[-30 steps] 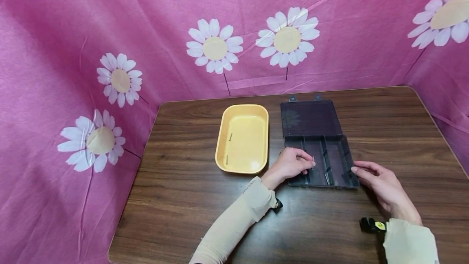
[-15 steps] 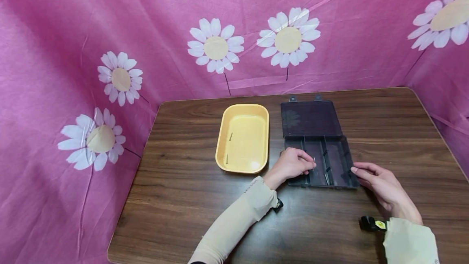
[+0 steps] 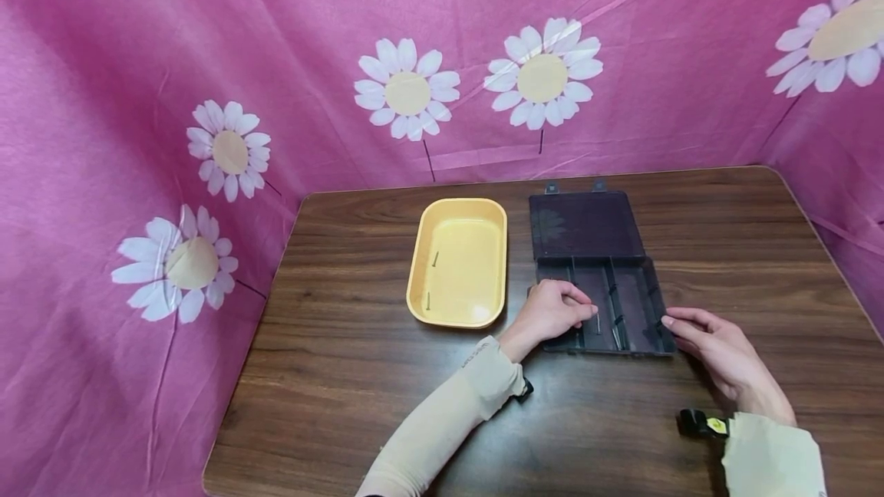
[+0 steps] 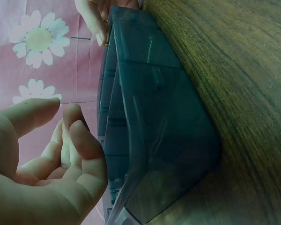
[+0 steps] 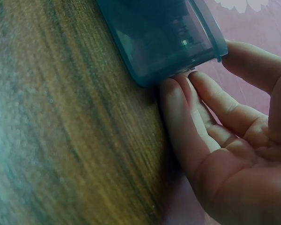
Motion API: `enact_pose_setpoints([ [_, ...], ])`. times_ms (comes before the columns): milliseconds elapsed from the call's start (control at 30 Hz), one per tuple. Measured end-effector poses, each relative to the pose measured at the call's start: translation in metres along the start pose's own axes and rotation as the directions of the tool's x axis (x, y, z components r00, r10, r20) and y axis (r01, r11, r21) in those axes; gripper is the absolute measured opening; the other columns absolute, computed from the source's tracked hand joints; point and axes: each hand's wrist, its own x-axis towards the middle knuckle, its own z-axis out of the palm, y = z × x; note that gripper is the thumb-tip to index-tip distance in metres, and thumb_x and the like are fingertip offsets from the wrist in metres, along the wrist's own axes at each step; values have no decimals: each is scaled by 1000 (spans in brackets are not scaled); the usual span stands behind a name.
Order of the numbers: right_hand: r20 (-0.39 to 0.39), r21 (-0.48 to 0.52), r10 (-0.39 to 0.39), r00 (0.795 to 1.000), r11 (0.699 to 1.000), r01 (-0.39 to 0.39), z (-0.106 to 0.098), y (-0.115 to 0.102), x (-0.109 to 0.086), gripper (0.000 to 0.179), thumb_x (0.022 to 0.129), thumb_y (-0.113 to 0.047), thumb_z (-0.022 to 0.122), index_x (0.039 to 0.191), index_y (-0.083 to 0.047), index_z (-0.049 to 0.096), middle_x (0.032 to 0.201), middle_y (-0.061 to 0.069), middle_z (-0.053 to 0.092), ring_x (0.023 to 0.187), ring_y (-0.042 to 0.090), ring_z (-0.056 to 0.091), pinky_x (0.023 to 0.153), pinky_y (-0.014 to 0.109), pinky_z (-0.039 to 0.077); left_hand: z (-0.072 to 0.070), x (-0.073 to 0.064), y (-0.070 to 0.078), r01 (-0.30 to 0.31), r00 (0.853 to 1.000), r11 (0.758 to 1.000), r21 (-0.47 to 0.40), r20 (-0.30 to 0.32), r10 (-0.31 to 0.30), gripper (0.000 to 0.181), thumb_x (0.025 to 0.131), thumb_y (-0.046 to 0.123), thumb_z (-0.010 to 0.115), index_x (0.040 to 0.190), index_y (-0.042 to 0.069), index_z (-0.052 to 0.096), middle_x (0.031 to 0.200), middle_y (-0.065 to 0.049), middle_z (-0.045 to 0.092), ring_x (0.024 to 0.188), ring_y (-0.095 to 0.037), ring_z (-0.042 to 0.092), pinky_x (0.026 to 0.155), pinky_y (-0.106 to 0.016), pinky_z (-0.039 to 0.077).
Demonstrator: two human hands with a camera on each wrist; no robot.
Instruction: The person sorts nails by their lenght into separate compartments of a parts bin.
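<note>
My left hand is over the middle compartment of a dark translucent organizer box. Its thumb and fingertips stand slightly apart in the left wrist view, with nothing visible between them. Just below those fingertips, a thin screw shows in the compartment. More thin metal pieces lie near the compartment's front right; their kind is too small to tell. My right hand touches the box's right side with relaxed, fairly straight fingers, the thumb by the rim in the right wrist view. Part of the left compartment is hidden behind my left hand.
A yellow tray sits left of the box, with a screw and a second screw in it. The box's lid lies folded back behind it. Pink flowered cloth rises behind the wooden table.
The thin screw that my left fingertips pinched upright has dropped below them into the middle compartment. The left hand has shifted very slightly right. My right hand stays at the box's side.
</note>
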Motion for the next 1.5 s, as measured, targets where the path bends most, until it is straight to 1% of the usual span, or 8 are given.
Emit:
enact_pose_setpoints([
  [167,5,17,3,1000,1000,-3,-1,1,0,31,84,-24,62,111,-12,56,94,-21,59,85,-6,59,69,14,49,-3,-2,0,-46,999,999,4,-6,46,5,76,24,70,77,20,67,66,-1,68,53,-4,60,47,-18,42],
  [367,13,29,-27,1000,999,26,-1,2,1,22,85,-22,61,106,-16,59,93,-20,60,84,-5,59,69,14,49,-6,-7,1,-87,996,996,8,-23,88,5,76,24,69,77,20,67,59,11,63,49,1,56,49,-16,43],
  [600,0,-6,-26,1000,1000,26,-2,4,1,24,85,-23,61,107,-14,58,94,-21,59,84,-6,59,69,14,49,-20,-16,-1,-135,991,991,-3,3,135,7,79,25,67,81,19,67,64,13,62,55,2,57,53,-16,46],
  [767,5,13,-39,999,999,39,-2,3,0,22,85,-21,61,106,-16,59,93,-21,60,84,-7,59,68,13,49,-31,-20,-4,-158,987,987,-3,-17,158,6,79,24,66,81,18,67,68,12,63,57,5,56,57,-13,46],
  [933,18,53,-56,998,997,55,-2,3,0,19,85,-18,60,105,-16,60,94,-19,62,85,-6,59,69,13,49,-45,-24,-5,-164,985,986,-29,-60,162,8,78,22,66,82,15,67,69,8,64,56,2,57,55,-14,46],
  [1167,20,37,-51,998,998,50,-1,4,2,22,85,-20,61,107,-14,59,94,-19,62,85,-6,59,69,13,49,-68,-29,-11,-148,983,987,-56,-118,140,10,79,21,67,83,12,66,69,4,65,61,-14,63,54,-19,48],
  [1333,27,26,-45,999,999,44,-2,5,3,26,85,-21,60,110,-12,57,95,-19,61,85,-6,59,69,13,49,-84,-30,-22,-180,954,974,135,-219,206,8,80,22,64,80,14,66,68,6,63,58,1,56,54,-15,46],
  [1500,15,-9,-36,999,999,37,-3,5,3,28,85,-23,61,110,-12,57,94,-21,60,85,-7,59,69,13,49,-98,-31,-31,-184,900,909,374,-307,309,10,80,23,61,79,14,66,68,7,61,61,-1,54,59,-13,43],
])
